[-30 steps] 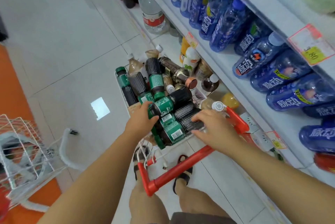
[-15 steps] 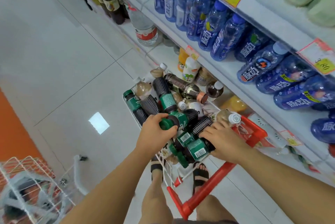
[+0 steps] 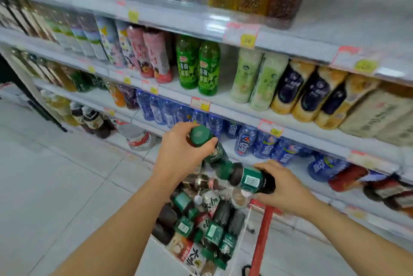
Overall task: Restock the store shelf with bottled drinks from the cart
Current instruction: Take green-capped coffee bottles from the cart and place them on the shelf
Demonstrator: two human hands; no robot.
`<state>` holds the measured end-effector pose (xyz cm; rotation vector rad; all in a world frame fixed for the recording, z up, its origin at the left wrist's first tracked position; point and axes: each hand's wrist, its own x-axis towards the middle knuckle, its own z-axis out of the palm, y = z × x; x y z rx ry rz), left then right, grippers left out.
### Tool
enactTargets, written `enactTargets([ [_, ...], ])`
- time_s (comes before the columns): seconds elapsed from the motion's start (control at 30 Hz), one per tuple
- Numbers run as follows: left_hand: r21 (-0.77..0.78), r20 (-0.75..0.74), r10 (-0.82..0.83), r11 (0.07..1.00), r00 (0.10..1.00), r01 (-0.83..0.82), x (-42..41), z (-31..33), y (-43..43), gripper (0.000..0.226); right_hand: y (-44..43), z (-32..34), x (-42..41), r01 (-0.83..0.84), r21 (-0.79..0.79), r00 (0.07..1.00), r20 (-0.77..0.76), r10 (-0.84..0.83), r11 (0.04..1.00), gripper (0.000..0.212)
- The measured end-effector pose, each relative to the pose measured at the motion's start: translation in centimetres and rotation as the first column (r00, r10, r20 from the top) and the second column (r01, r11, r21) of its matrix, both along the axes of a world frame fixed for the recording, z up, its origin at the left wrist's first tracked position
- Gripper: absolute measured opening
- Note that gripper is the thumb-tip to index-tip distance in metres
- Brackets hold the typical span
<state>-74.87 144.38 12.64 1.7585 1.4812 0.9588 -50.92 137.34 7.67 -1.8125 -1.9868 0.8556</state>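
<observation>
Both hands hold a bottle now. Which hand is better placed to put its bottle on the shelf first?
Probably the left. The left hand holds the higher bottle near its cap, up in front of the shelf. The right hand holds the lower bottle sideways, just above the cart.

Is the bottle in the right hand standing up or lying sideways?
Sideways: the bottle lies nearly level, gripped by the right hand.

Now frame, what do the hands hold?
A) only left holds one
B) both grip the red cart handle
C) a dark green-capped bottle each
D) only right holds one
C: the left hand grips one dark green-capped plastic bottle near its cap, and the right hand grips a second bottle lying sideways.
</observation>
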Motion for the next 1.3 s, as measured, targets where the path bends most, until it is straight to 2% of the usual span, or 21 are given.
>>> enactTargets([
  [0.17, 0.163, 0.225, -0.108, 0.984, 0.968, 0.073, 4.1, 7.0, 1.2, 0.020, -0.8, 6.5, 2.1, 0.273, 0.209, 0.945, -0.243, -0.221, 0.939, 0.052],
  [0.37, 0.369, 0.385, -0.238, 0.925, 0.892, 0.087, 10.2, 14.7, 1.5, 0.022, 0.2, 14.5, 5.9, 0.484, 0.433, 0.838, -0.479, -0.260, 0.760, 0.060],
  [0.47, 0.496, 0.375, -0.351, 0.858, 0.858, 0.134, 13.8, 18.2, 1.4, 0.027, 1.2, 18.1, 8.5, 0.537, 0.496, 0.808, -0.533, -0.249, 0.682, 0.057],
  [0.63, 0.590, 0.294, -0.481, 0.771, 0.826, 0.239, 20.7, 23.0, 2.3, 0.030, 2.4, 23.1, 13.8, 0.539, 0.605, 0.835, -0.476, -0.277, 0.586, 0.058],
  [0.7, 0.590, 0.241, -0.503, 0.755, 0.830, 0.286, 23.4, 23.8, 3.2, 0.031, 3.1, 23.9, 15.6, 0.553, 0.592, 0.826, -0.482, -0.293, 0.586, 0.060],
  [0.83, 0.538, 0.206, -0.483, 0.782, 0.851, 0.314, 27.0, 24.0, 5.4, 0.035, 4.8, 24.1, 17.8, 0.581, 0.564, 0.808, -0.488, -0.331, 0.587, 0.053],
  [0.97, 0.506, 0.173, -0.453, 0.803, 0.875, 0.315, 29.5, 24.2, 7.6, 0.023, 6.7, 24.2, 19.0, 0.590, 0.566, 0.805, -0.471, -0.362, 0.576, 0.055],
  [1.17, 0.386, 0.261, -0.444, 0.862, 0.857, 0.329, 32.0, 24.5, 9.2, 0.023, 8.2, 23.3, 19.6, 0.647, 0.511, 0.759, -0.502, -0.414, 0.566, 0.054],
  [1.3, 0.331, 0.228, -0.450, 0.870, 0.864, 0.365, 33.0, 24.0, 10.2, 0.034, 8.6, 23.3, 19.9, 0.660, 0.489, 0.749, -0.488, -0.449, 0.570, 0.053],
])
